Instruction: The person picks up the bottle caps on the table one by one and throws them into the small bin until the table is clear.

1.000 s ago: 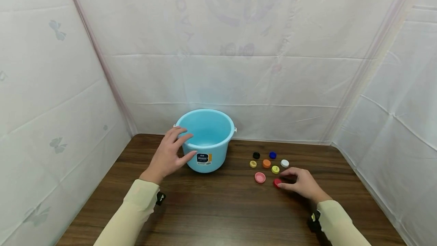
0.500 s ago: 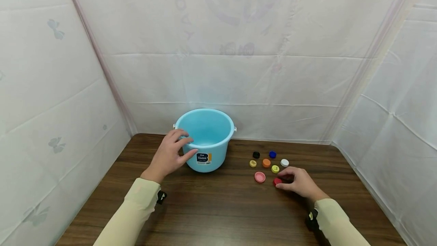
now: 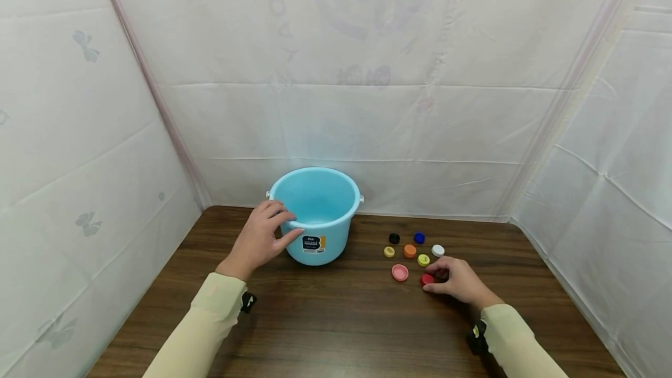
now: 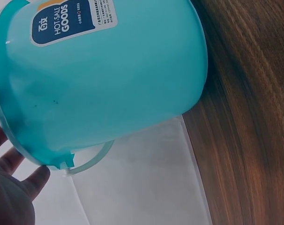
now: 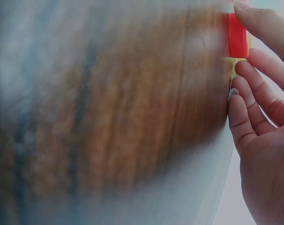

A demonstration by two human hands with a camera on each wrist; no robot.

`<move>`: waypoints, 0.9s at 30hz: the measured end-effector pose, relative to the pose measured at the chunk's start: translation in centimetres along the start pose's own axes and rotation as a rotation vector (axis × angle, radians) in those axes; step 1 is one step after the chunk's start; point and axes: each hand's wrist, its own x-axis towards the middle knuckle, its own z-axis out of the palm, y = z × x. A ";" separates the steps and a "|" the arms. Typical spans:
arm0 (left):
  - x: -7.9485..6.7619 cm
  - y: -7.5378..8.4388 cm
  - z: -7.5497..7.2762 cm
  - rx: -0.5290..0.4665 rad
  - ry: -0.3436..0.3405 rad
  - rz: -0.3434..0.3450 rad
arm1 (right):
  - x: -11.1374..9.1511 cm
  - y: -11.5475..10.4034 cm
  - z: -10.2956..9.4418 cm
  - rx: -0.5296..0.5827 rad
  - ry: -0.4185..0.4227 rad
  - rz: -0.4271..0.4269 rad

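Observation:
A light blue bucket (image 3: 320,232) with a label stands upright on the left half of the table. My left hand (image 3: 257,244) holds its near left rim, fingers over the edge and thumb against the outer wall. In the left wrist view the fingertips (image 4: 37,182) lie at the rim near the handle joint, and the thumb is out of sight. On the right, a red bottle cap (image 3: 427,279) rests on the table. My right hand (image 3: 462,282) pinches it between thumb and index finger; the right wrist view has the red cap (image 5: 238,35) between these two.
Near the red cap lie several others on the wooden table (image 3: 336,325): pink (image 3: 400,273), bright yellow (image 3: 423,260), white (image 3: 438,251), orange (image 3: 409,251), dull yellow (image 3: 389,252), black (image 3: 394,238) and blue (image 3: 419,238). White sheeting (image 3: 336,104) walls the back and sides.
My left fingers have lowered and closed onto the bucket's rim. The right thumb and index finger have shifted slightly around the red cap, which stays in nearly the same place.

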 end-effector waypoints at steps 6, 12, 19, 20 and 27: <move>0.0 0.0 -0.1 0.003 -0.028 -0.025 | 0.1 0.0 0.1 -0.007 -0.007 -0.009; 0.1 0.0 -0.2 -0.001 -0.044 -0.042 | 0.1 0.0 0.2 -0.024 -0.007 -0.015; 0.1 -0.1 -0.1 -0.001 -0.045 -0.045 | 0.2 -0.1 0.2 -0.032 -0.016 -0.010; 0.1 -0.1 -0.1 -0.002 -0.044 -0.045 | 0.2 0.0 0.2 -0.032 -0.017 -0.009; 0.1 -0.1 -0.1 -0.001 -0.044 -0.044 | 0.2 -0.1 0.2 -0.024 -0.022 -0.003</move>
